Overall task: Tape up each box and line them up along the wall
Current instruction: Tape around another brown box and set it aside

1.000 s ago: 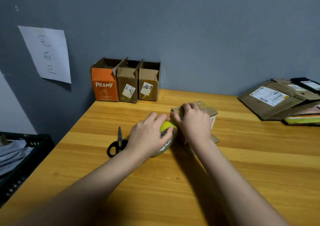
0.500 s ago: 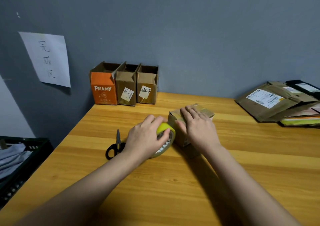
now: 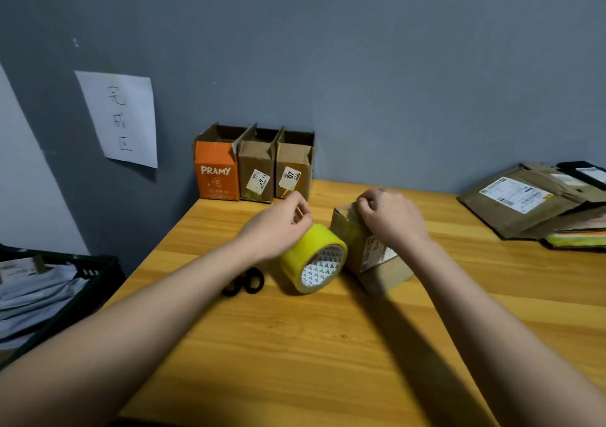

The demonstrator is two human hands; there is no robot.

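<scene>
Black crate (image 3: 75,282) holding grey cloth is sitting at 9 o'clock, off the surface (image 3: 328,344). Paper sign (image 3: 119,118) is hanging on the wall at 10 o'clock. Three open-topped boxes (image 3: 255,167) are standing against the wall at 11 o'clock. Scissors (image 3: 244,284) are lying under the left forearm. Left hand (image 3: 278,226) is hovering with fingers curled above the yellow tape roll (image 3: 313,257); whether it is pinching the tape end cannot be told. Right hand (image 3: 390,218) is gripping the top of the centre cardboard box (image 3: 370,256). Flattened mailers (image 3: 537,203) are lying at 3 o'clock.
</scene>
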